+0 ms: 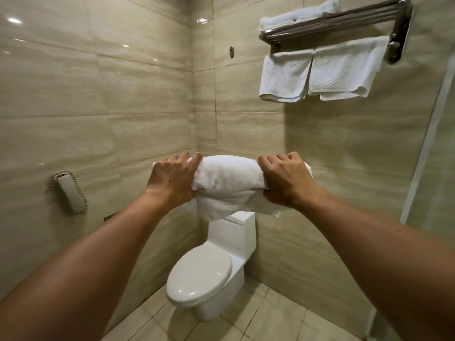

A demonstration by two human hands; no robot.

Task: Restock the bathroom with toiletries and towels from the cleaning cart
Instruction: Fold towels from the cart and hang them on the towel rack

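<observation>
Towel (227, 185), white, folded into thick bundle, held out in the air at arm's length, above toilet cistern (242, 219) in this view. Left hand (172, 179) gripping left end: fingers curled over top edge, thumb tucked under. Right hand (285, 179) gripping right end likewise: fingers curled over top, thumb beneath. Bundle sagging slightly in middle between the two grips; loose lower fold hanging down at right underside.

Towel rack (344, 20), chrome, wall-mounted upper right, well above held bundle. One folded white towel (295, 17) lying on top of rack at left end. Two waffle-weave towels draped side by side over lower bar: left one (283, 77), right one (344, 70), edges just touching or overlapping, cannot tell which.

Toilet (204, 279) in corner below, lid down. Wall phone (70, 191) on left tiled wall. Glass shower partition (438, 156) at right edge. Small metal fitting (231, 52) on wall near corner, kind unclear.
</observation>
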